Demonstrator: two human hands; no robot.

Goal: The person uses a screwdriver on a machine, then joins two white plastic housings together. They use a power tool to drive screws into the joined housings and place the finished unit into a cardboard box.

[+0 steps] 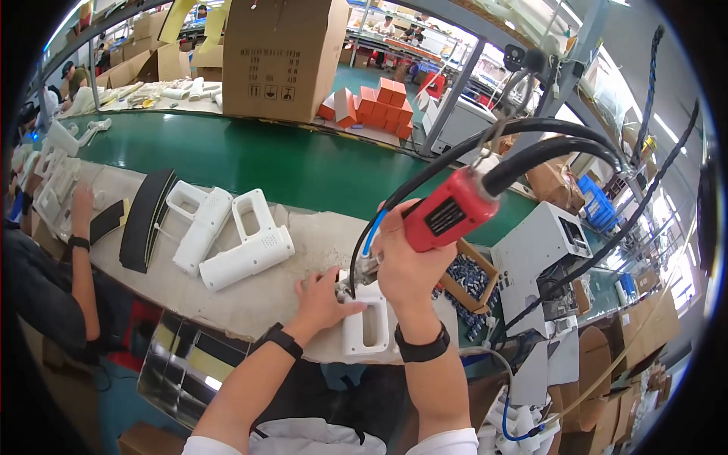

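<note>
My right hand grips a red powered screwdriver with black hoses running up from it; its tip points down at a white plastic housing lying on the grey bench mat. My left hand rests flat on the mat, fingers pressing against the left side of that housing. Both wrists wear dark bands.
Two more white housings lie to the left beside a stack of black curved strips. A wooden tray of small screws sits to the right. A green conveyor belt runs behind; another person's arm works at far left.
</note>
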